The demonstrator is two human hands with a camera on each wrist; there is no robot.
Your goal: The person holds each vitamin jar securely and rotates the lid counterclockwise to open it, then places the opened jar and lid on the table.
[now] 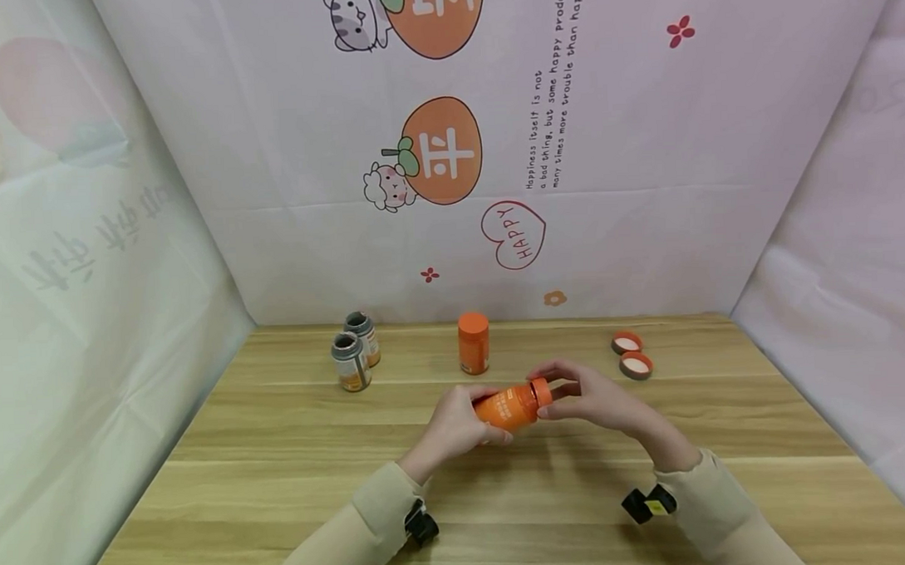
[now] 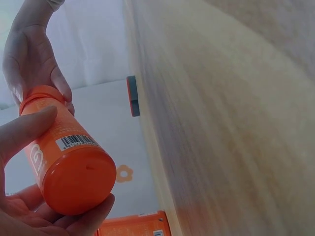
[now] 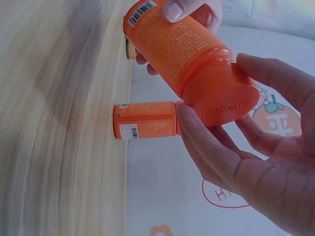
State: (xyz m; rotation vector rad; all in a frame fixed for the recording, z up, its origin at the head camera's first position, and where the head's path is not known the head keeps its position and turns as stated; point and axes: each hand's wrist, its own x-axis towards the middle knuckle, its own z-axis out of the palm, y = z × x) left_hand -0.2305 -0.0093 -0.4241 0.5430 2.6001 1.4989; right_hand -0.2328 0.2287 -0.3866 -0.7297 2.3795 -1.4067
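Observation:
An orange bottle (image 1: 505,409) lies tilted in the air above the table, its cap (image 1: 541,392) pointing right. My left hand (image 1: 461,423) grips the body, and its base with a barcode label (image 2: 78,142) faces the left wrist camera. With fingers and thumb, my right hand (image 1: 587,398) pinches the cap's rim, as the right wrist view shows. The cap (image 3: 224,93) sits on the bottle's neck; whether it is loose I cannot tell. Behind my hands a second orange bottle (image 1: 473,344) stands upright with its lid on.
Two grey-necked jars without lids, the front jar (image 1: 351,365) and the rear jar (image 1: 362,337), stand at the back left. At the back right lie two lids, one lid (image 1: 636,365) in front of the other lid (image 1: 627,342). White printed cloth (image 1: 309,238) walls in the wooden table (image 1: 280,488).

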